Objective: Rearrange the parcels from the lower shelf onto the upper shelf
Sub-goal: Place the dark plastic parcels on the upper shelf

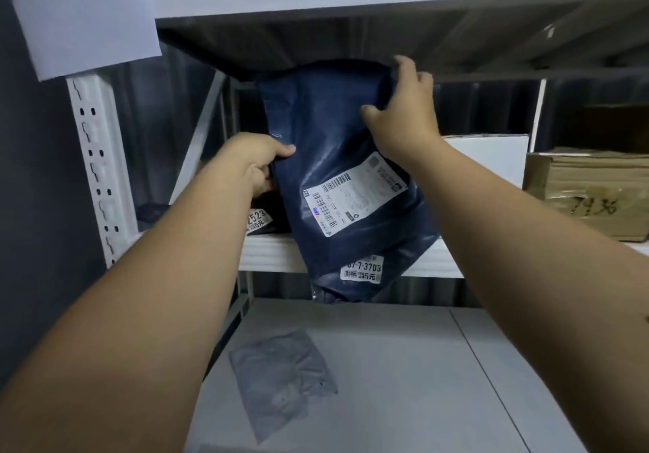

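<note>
Both hands hold one dark blue glossy plastic parcel bag point(337, 157) with a white shipping label, upright and a little tilted, in front of the white metal middle shelf point(277, 252). The left hand point(258, 163) pinches its left edge; the right hand point(404, 112) grasps its upper right corner. Below, a flat grey plastic mailer point(281, 379) lies on the white lower shelf point(404, 365). A brown cardboard box point(590, 193) stands at the right on the middle shelf.
</note>
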